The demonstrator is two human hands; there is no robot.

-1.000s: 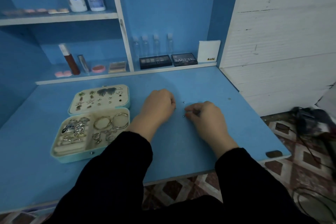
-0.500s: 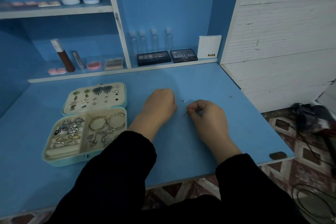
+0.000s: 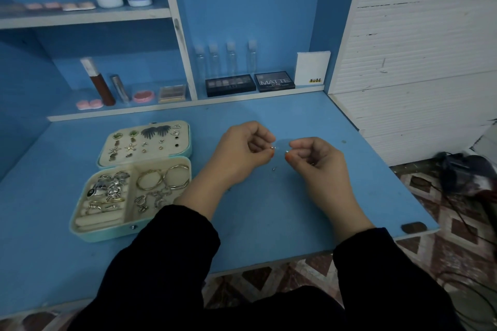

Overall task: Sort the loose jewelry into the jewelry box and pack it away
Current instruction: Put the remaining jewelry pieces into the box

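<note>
Pretty dim here, everything has a cold blue cast and my black sleeves (image 3: pixel 172 263) are just dark blobs with zero detail. The white wall panel (image 3: pixel 419 56) right of the desk (image 3: pixel 269 212) is the brightest thing, and my hands barely throw any shadow on the desk. Shelf lines above the desk bow from the wide lens, and the floor right of it goes mushy.
</note>
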